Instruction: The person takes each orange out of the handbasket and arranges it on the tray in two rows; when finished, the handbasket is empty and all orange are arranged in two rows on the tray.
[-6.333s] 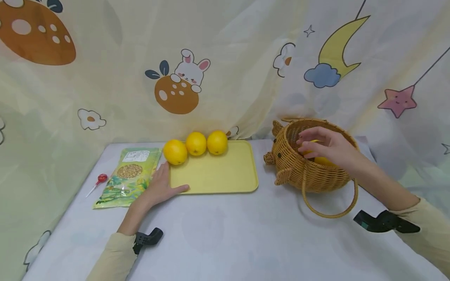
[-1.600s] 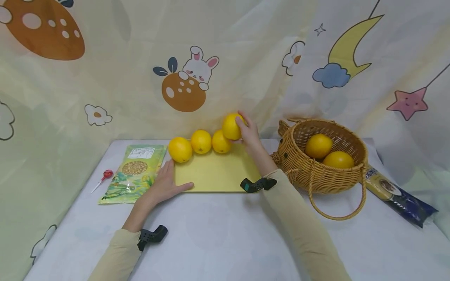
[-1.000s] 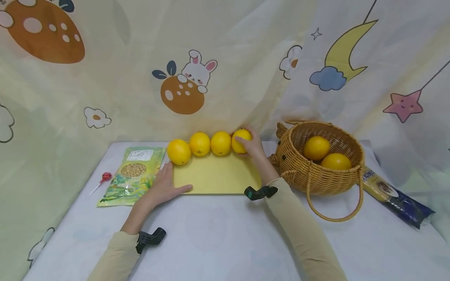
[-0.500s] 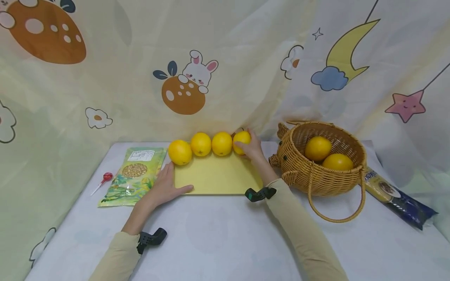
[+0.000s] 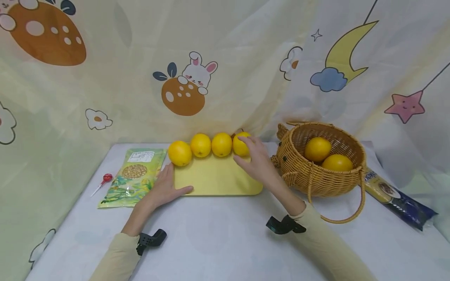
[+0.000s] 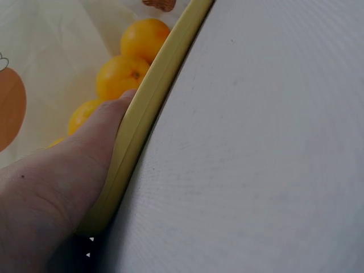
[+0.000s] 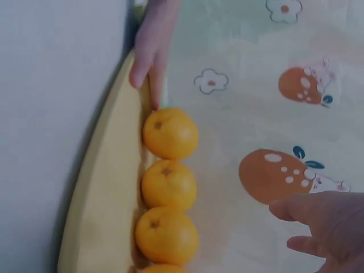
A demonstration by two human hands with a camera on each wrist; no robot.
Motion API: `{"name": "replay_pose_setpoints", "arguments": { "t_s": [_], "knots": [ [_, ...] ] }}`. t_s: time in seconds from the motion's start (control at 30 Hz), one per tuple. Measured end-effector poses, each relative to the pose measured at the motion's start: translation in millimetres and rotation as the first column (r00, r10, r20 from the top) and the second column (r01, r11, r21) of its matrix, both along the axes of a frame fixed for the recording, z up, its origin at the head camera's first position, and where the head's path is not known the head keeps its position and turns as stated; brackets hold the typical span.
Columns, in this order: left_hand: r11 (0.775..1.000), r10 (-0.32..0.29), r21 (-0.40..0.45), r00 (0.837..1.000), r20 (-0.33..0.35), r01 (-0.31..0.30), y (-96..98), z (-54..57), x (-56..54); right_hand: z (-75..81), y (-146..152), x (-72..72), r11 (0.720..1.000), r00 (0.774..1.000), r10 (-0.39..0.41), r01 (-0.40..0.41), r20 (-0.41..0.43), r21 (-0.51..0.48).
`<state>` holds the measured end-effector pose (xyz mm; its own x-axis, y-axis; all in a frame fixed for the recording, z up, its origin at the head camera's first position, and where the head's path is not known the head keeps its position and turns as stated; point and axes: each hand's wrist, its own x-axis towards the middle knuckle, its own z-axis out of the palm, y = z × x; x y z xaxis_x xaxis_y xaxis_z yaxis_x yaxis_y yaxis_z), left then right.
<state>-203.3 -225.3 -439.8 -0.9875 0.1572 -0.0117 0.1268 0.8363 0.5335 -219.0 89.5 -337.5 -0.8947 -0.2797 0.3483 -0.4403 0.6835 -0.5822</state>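
A row of several oranges (image 5: pixel 200 145) sits along the back of a yellow tray (image 5: pixel 218 181). My left hand (image 5: pixel 165 187) rests at the tray's left end, fingers straight along the side and thumb over the front rim; the left wrist view shows that thumb (image 6: pixel 99 128) against the rim. My right hand (image 5: pixel 259 162) hovers above the tray's right end, fingers loosely bent and holding nothing. Just behind it is the rightmost orange (image 5: pixel 240 145), partly covered by the fingers. A wicker basket (image 5: pixel 323 183) stands to the right with two oranges (image 5: pixel 318 149) inside.
Left of the tray lies a green food packet (image 5: pixel 135 177), with a red lollipop (image 5: pixel 106 178) beside it. A long blue and gold packet (image 5: pixel 400 201) lies partly behind the basket, whose handle (image 5: pixel 346 221) hangs toward the front. A printed curtain (image 5: pixel 239 78) closes off the back.
My right hand brought an orange from the basket side, set it at the row's right end, let go and drew back toward the front right. My left hand stays at the tray.
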Motion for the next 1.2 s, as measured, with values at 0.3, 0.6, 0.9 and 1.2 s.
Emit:
{"name": "replay_pose_setpoints", "arguments": {
  "t_s": [0.3, 0.6, 0.9, 1.2],
  "knots": [
    [1.0, 0.007, -0.013, 1.0, -0.003, -0.007, -1.3, -1.2, 0.0, 8.1, 31, 31.5, 0.999, 0.994, 0.044, -0.043, -0.099, 0.016],
    [1.0, -0.001, 0.007, 1.0, -0.001, 0.001, 1.7, -5.2, -0.7, 47.4, 70, 26.6, 0.964, 0.995, 0.099, -0.088, -0.033, 0.252],
    [1.0, 0.0, 0.008, 1.0, -0.016, 0.0, -0.3, -4.0, -4.9, 87.0, 123, -13.2, 0.911, 0.988, 0.004, -0.067, 0.155, 0.406],
    [1.0, 0.011, 0.007, 1.0, 0.001, -0.011, -1.6, -3.7, -2.4, 83.0, 193, -84.3, 0.778, 0.894, -0.038, -0.254, 0.446, 0.575]
  ]
}}
